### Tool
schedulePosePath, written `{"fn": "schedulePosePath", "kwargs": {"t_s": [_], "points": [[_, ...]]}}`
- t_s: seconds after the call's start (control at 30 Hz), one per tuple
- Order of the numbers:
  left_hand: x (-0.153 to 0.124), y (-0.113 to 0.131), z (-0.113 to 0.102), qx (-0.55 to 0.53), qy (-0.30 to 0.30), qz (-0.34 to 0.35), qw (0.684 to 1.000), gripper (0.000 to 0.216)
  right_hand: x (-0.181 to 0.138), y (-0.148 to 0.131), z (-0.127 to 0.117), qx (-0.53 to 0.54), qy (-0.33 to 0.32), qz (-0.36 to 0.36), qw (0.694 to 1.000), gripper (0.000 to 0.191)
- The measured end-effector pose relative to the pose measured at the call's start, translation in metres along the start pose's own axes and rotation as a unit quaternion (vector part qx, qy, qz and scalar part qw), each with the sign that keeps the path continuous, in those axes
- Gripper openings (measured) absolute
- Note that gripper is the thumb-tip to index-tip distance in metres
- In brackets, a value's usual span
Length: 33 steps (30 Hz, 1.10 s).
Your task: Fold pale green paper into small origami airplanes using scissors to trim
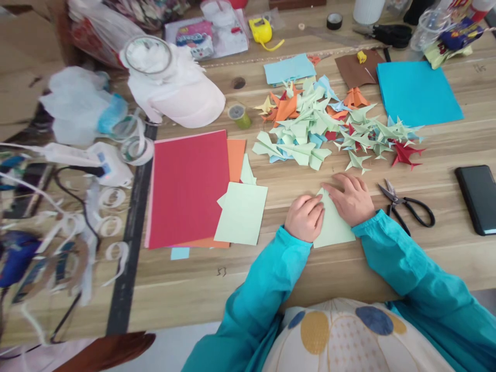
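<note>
A pale green paper sheet (333, 227), partly folded, lies on the wooden table (310, 268) in front of me. My left hand (305, 217) is curled and presses on its left side. Across its top corner my right hand (351, 199) lies flat with the fingers stretched out. Both arms wear teal sleeves. Just beyond my hands is a heap of folded paper figures (329, 129) in green, orange, blue and red.
To the left lie a red sheet (188, 188), an orange sheet and a pale green square (242, 214). Black scissors (406, 206) and a dark phone (478, 199) lie to the right. A blue paper stack (418, 93), a white cap (182, 98) and tape rolls crowd the far and left edges.
</note>
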<state>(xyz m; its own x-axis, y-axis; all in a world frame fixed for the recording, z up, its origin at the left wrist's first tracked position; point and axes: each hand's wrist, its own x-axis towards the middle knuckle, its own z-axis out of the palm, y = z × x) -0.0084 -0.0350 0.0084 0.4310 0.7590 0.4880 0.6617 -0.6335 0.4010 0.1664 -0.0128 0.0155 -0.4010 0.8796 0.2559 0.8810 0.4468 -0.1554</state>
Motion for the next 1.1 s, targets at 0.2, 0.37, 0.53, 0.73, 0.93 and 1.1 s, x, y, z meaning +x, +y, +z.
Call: {"fn": "schedulePosePath", "kwargs": {"t_s": [0.2, 0.37, 0.53, 0.73, 0.93, 1.1], "points": [[0.0, 0.0, 0.0, 0.002, -0.002, -0.004, 1.0, 0.018, 0.0, 0.001, 0.0, -0.002, 0.002, -0.001, 1.0, 0.034], [0.001, 0.002, -0.001, 0.019, -0.023, -0.018, 0.999, 0.025, 0.0, 0.001, 0.0, 0.005, 0.005, 0.002, 1.0, 0.034], [0.004, 0.005, -0.003, 0.052, -0.063, -0.028, 0.996, 0.027, 0.0, 0.001, 0.001, 0.019, 0.016, 0.006, 1.0, 0.031], [0.006, 0.005, -0.003, 0.051, -0.094, -0.029, 0.994, 0.034, -0.001, 0.002, 0.003, 0.023, 0.022, 0.006, 0.999, 0.028], [0.005, 0.003, -0.002, 0.049, -0.089, -0.026, 0.994, 0.034, -0.001, 0.004, 0.001, 0.037, 0.011, 0.0, 0.999, 0.03], [0.004, 0.002, -0.002, 0.043, -0.083, -0.025, 0.995, 0.034, -0.005, 0.01, -0.004, 0.069, -0.025, -0.054, 0.996, 0.053]]}}
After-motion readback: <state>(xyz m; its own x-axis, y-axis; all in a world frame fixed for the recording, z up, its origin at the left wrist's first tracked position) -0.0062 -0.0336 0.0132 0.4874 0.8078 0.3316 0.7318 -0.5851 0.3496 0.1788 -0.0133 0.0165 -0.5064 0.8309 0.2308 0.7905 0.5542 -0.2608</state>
